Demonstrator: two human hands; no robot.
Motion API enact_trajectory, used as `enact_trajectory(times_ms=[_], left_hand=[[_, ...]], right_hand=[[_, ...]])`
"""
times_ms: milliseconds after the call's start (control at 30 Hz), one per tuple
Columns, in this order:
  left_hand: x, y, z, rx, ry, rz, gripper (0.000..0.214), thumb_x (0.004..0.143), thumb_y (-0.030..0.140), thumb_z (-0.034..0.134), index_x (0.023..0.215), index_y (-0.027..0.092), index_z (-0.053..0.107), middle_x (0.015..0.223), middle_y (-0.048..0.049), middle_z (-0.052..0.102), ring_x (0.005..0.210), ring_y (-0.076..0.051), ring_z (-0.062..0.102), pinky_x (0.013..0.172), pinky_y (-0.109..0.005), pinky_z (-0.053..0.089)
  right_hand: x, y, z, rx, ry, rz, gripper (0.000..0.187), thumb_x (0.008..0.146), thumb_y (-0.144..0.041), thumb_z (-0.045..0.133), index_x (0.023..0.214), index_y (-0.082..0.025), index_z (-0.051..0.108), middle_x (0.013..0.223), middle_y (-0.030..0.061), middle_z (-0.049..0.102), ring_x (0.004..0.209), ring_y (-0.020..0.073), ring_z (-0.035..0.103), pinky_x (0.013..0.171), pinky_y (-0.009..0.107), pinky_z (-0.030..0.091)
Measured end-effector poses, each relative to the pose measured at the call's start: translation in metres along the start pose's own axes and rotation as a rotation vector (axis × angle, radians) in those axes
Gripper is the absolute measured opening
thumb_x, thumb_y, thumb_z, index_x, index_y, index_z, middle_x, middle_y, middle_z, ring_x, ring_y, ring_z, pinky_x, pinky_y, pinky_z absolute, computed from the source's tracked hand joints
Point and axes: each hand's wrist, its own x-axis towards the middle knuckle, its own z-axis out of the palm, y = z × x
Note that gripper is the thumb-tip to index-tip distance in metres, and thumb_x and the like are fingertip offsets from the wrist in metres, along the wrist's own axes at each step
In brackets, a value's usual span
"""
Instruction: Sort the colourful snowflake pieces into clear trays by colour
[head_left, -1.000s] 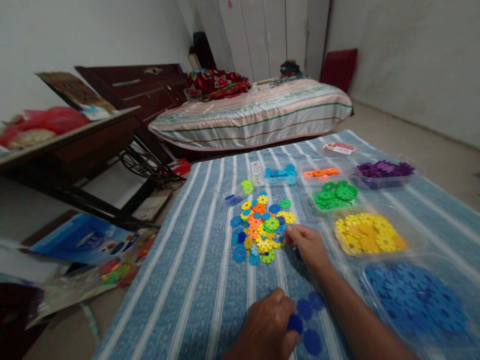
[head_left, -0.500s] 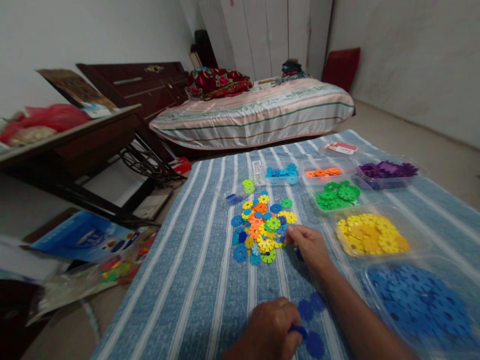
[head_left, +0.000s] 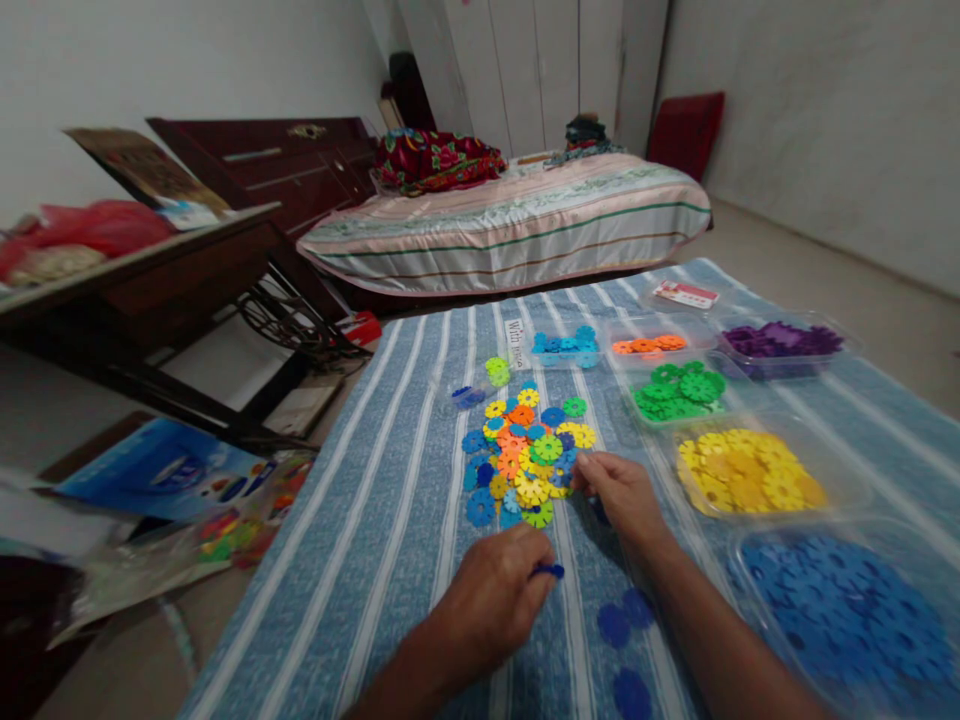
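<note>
A pile of mixed-colour plastic snowflake discs (head_left: 525, 450) lies on the blue striped cloth (head_left: 390, 540). My left hand (head_left: 491, 595) is closed, pinching a dark blue disc (head_left: 547, 571) just below the pile. My right hand (head_left: 619, 492) rests at the pile's right edge, fingers pinched on a disc there whose colour I cannot make out. Three loose dark blue discs (head_left: 622, 625) lie on the cloth between my forearms.
Clear trays hold sorted discs: dark blue (head_left: 840, 610), yellow (head_left: 750, 475), green (head_left: 675, 388), orange (head_left: 649, 345), purple (head_left: 780, 342), light blue (head_left: 562, 347). A mattress (head_left: 510, 225) lies beyond the cloth. A dark wooden table (head_left: 150, 270) and a toy box (head_left: 165, 470) stand at left.
My left hand lifted one dark blue disc from the loose group near the bottom and moved up and left toward the pile. My right hand stayed at the pile's edge.
</note>
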Motion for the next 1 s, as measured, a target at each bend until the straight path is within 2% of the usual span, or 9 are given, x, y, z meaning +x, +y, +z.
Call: enact_trajectory(times_ms=[200,433,600,767,1000], left_hand=[[0.015,-0.014,-0.037,0.102,0.091,-0.022,0.011,0.085,0.02,0.049,0.076,0.019,0.056,0.081,-0.0016,0.061,0.076,-0.015,0.055,0.069,-0.027,0.039],[0.034,-0.034,-0.059,0.209,0.148,-0.055,0.01,0.084,0.018,0.05,0.078,0.02,0.058,0.083,-0.0014,0.063,0.08,-0.016,0.058,0.071,-0.027,0.041],[0.046,-0.044,-0.065,0.272,0.126,-0.094,0.01,0.083,0.017,0.05,0.079,0.019,0.058,0.083,-0.0017,0.064,0.08,-0.017,0.06,0.072,-0.026,0.042],[0.056,-0.051,-0.063,0.322,0.088,-0.105,0.013,0.085,0.018,0.049,0.083,0.019,0.061,0.085,-0.0029,0.066,0.079,-0.018,0.061,0.071,-0.027,0.04],[0.066,-0.061,-0.062,0.301,0.115,-0.089,0.012,0.082,0.017,0.05,0.079,0.019,0.062,0.081,-0.0026,0.066,0.076,-0.017,0.06,0.069,-0.026,0.041]], right_hand=[[0.0,-0.001,0.0,0.006,-0.001,0.009,0.05,0.08,-0.062,0.06,0.055,-0.019,0.063,0.055,0.0016,0.056,0.057,0.0146,0.047,0.058,0.028,0.037],[-0.003,-0.005,0.0,-0.014,0.004,0.012,0.052,0.079,-0.065,0.06,0.055,-0.019,0.064,0.055,0.0018,0.054,0.057,0.0158,0.048,0.058,0.028,0.038],[-0.003,-0.005,-0.001,-0.05,0.012,0.017,0.052,0.08,-0.065,0.06,0.055,-0.019,0.065,0.055,0.0023,0.056,0.057,0.0161,0.049,0.057,0.028,0.039],[-0.003,-0.005,-0.001,-0.06,0.009,0.027,0.052,0.08,-0.065,0.059,0.055,-0.019,0.065,0.057,0.0026,0.057,0.058,0.0162,0.05,0.057,0.028,0.039],[-0.004,-0.007,-0.002,-0.07,0.011,0.032,0.054,0.079,-0.067,0.06,0.055,-0.019,0.065,0.056,0.003,0.058,0.058,0.0167,0.051,0.058,0.029,0.04]])
